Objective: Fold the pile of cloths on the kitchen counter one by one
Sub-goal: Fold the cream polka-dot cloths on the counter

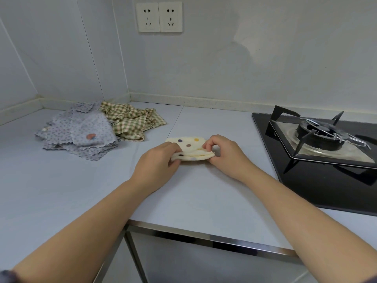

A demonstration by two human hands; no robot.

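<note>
Left hand (pixel 158 160): pinches the cream dotted cloth (pixel 188 149) at its near-left edge, aligning layers.
Right hand (pixel 221 153): pinches the right edge, squaring the fold.
Pile (pixel 95 129): well apart on the table (pixel 61 190), awaiting turns.

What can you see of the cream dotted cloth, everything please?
The cream dotted cloth looks like soft, thick terry, pale yellow with purple, brown and yellow dots. It is folded into a small stack, several layered edges showing along its near side. It lies on the grey kitchen counter, left of the gas hob and apart from the unfolded pile. The left hand pinches its left end and the right hand its right end, fingers gripping the layers.
</note>
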